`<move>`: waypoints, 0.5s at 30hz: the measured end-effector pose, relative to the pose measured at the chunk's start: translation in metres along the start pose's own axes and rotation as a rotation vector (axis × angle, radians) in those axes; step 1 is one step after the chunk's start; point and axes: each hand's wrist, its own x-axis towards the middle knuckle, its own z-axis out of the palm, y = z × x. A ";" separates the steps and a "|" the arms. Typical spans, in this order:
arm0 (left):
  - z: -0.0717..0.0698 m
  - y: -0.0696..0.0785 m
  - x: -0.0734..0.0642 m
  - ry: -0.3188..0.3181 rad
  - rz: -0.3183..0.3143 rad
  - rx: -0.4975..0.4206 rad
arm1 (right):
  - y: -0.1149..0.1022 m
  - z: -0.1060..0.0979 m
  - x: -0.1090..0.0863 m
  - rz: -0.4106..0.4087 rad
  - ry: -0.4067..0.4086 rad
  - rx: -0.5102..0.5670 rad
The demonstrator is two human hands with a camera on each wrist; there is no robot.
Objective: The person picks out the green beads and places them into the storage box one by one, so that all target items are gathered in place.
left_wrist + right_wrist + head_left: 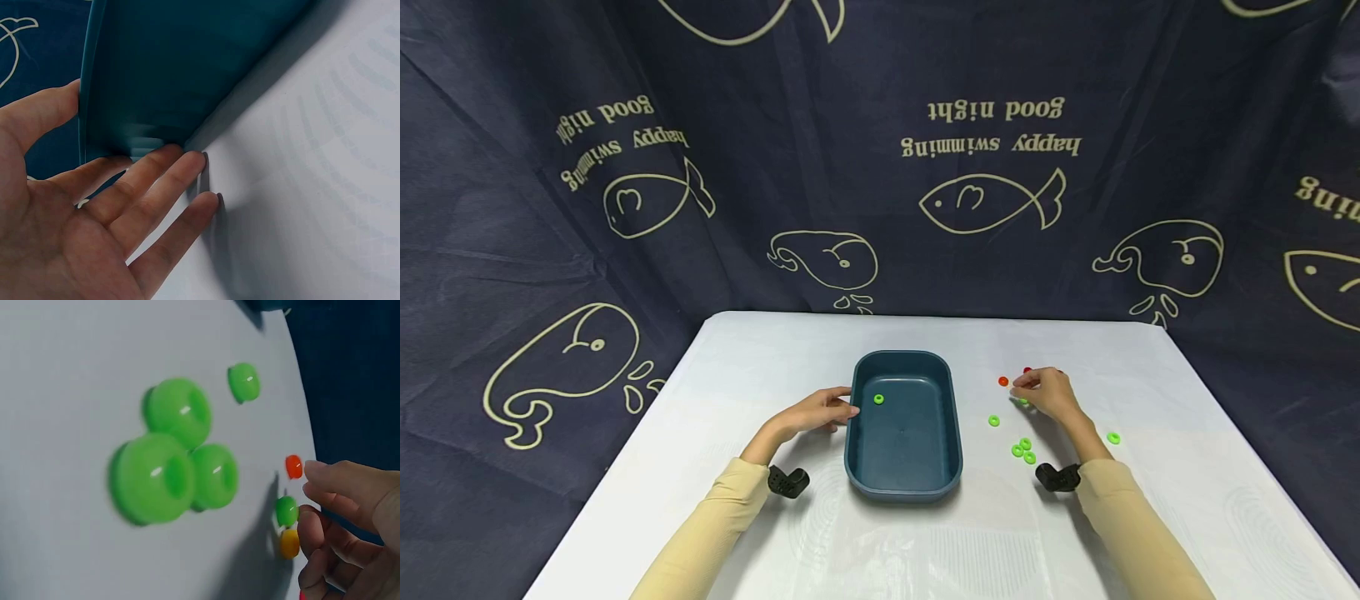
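A dark teal rectangular tub [904, 487] stands on the table with one small green ring [878, 400] inside. My left hand [814, 412] rests at its left side. In the left wrist view the thumb touches the tub's edge and the loosely extended fingers lie by its outer wall [169, 69]. To the right, my right hand [1047, 392] hovers low over a green ring [287, 511], thumb and index finger apart, with nothing seen between them. A red-orange ring [294, 466] and a yellow-orange ring [289, 544] lie close to that hand.
Three green rings [156, 478] lie clustered nearer the front. Single green rings lie apart, one [994, 421] toward the tub and another [1113, 437] to the right. A red ring [1027, 369] shows beyond the right hand. Dark printed cloth [880, 167] hangs behind the white table [760, 350].
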 end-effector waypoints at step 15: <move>0.000 0.001 0.000 0.004 -0.014 0.001 | 0.009 0.003 -0.003 0.051 -0.026 -0.100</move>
